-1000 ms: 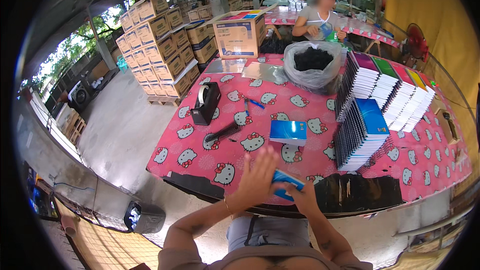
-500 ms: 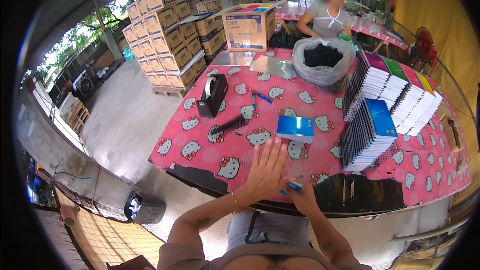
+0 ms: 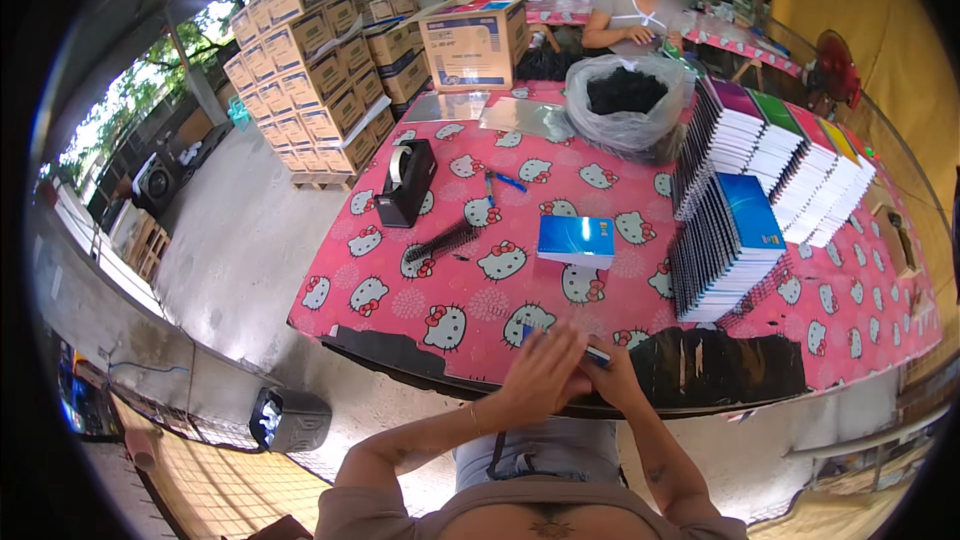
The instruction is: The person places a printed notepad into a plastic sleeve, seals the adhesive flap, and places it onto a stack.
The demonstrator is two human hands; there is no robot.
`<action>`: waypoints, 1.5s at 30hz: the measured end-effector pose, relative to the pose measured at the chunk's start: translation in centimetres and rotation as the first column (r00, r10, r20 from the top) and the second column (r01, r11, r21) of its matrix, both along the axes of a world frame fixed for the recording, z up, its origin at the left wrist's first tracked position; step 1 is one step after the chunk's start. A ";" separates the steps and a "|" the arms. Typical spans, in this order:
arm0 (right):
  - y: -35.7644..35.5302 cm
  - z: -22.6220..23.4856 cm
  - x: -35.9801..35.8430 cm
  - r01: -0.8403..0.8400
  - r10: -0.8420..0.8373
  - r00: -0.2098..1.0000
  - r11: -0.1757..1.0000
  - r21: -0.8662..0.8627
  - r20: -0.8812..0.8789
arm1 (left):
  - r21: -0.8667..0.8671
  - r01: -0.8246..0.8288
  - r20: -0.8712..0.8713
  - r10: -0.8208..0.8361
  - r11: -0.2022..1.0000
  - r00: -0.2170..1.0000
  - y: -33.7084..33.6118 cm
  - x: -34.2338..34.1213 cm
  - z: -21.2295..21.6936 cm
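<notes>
My left hand (image 3: 540, 372) lies flat, fingers together, over a small blue notebook (image 3: 596, 351) at the near edge of the pink cartoon-print table (image 3: 470, 300). My right hand (image 3: 612, 380) grips the same notebook from underneath on the right; only a thin blue edge of it shows between the hands. A short stack of blue notebooks (image 3: 577, 239) lies just beyond the hands. To their right stands a tall leaning stack of spiral notebooks with a blue cover (image 3: 725, 245).
A black tape dispenser (image 3: 407, 183), a black comb binding (image 3: 440, 240) and a blue pen (image 3: 508, 181) lie mid-table. A plastic bag of black spirals (image 3: 628, 110), coloured notebook stacks (image 3: 800, 165), a cardboard box (image 3: 475, 38) and a seated person (image 3: 635, 10) are farther off.
My hands drew back toward the table's near edge with the blue notebook, and my left hand came down flatter over it so less of the cover shows.
</notes>
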State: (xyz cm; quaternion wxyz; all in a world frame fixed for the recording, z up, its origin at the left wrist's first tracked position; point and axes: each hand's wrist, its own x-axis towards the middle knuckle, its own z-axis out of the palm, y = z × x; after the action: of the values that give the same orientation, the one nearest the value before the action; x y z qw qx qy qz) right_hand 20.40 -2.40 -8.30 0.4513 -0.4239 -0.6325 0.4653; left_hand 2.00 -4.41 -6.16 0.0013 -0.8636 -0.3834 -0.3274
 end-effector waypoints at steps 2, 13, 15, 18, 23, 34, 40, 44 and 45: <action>0.1 0.6 -0.2 -0.029 0.034 0.996 0.998 -0.061 0.079 | -0.013 0.045 -0.124 -0.046 0.999 0.991 2.1 -1.4 1.3; 0.1 -0.1 -0.1 -0.042 0.047 0.998 0.992 -0.122 0.033 | -0.098 0.095 -0.206 -0.113 0.991 0.972 -1.4 -1.0 -1.0; 0.3 -0.5 0.3 -0.049 0.052 0.998 0.995 -0.092 0.030 | -0.022 -0.015 -0.243 0.009 1.000 0.970 1.6 -0.1 0.7; 1.4 0.1 0.3 -0.050 0.042 0.998 0.988 -0.147 -0.056 | -0.019 0.007 -0.287 -0.012 1.000 0.958 1.7 0.0 1.4; 1.7 -0.4 1.4 -0.073 0.068 0.991 0.997 0.037 0.118 | -0.026 0.035 -0.231 -0.040 0.999 0.972 0.6 0.6 -0.8; 1.4 2.0 1.4 -0.067 0.075 0.956 0.997 -0.039 0.282 | 0.064 0.065 -0.076 -0.060 0.996 0.995 4.7 0.5 2.3; 0.2 4.1 4.2 0.013 -0.030 0.986 0.994 0.104 0.164 | 0.041 0.090 0.058 -0.092 0.995 0.994 4.8 1.6 2.8; 0.9 3.3 5.8 0.018 -0.019 0.997 1.000 0.009 0.071 | 0.025 0.098 0.068 -0.100 0.995 0.993 4.8 1.6 2.8; 1.2 3.6 6.0 0.009 -0.007 0.998 0.999 -0.043 0.068 | 0.024 0.097 0.060 -0.098 0.995 0.993 4.9 1.6 2.9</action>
State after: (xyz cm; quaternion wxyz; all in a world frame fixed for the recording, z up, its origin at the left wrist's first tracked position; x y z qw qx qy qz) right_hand 26.36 -1.24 -4.73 0.4221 -0.4517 -0.6356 0.4624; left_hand 3.58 0.46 -3.26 -0.0174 -0.8707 -0.3374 -0.3574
